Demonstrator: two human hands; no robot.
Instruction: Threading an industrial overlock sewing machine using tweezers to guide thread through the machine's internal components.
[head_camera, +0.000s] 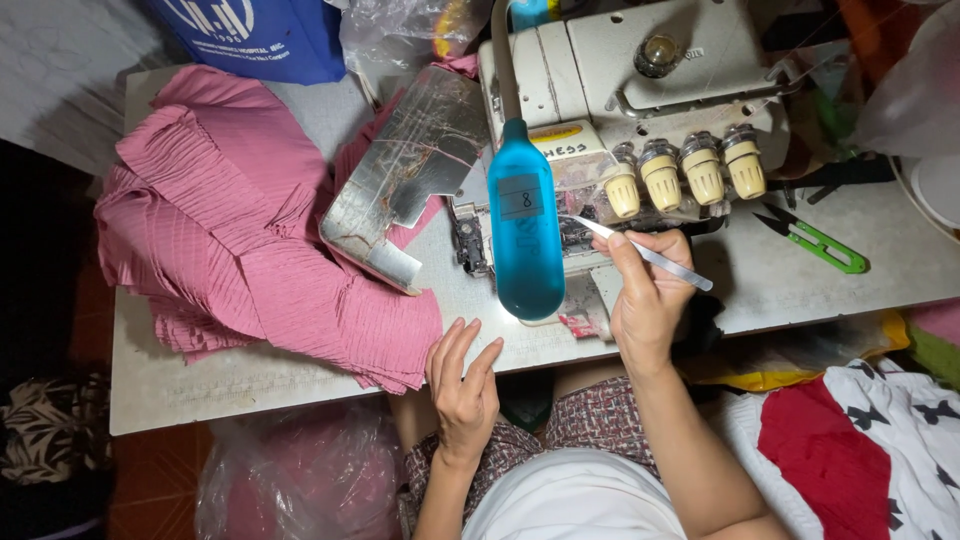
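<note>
In the head view, one pair of slim metal tweezers (648, 253) is pinched between the fingers of the right hand (650, 300), tips aimed into the overlock sewing machine (640, 90) beside a blue lamp (524, 235). They are judged light, stiff and slippery, best gripped mid-shaft. The left hand (463, 385) rests empty on the table (250, 380), fingers loosely together. Four thread knobs (683, 172) are counted; the pink pleated fabric (240, 220) is possibly several soft pieces.

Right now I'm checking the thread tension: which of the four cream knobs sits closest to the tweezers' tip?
The leftmost tension knob, nearest the blue lamp. The tweezers in the right hand point up-left toward it; the other three lie farther right.
</note>
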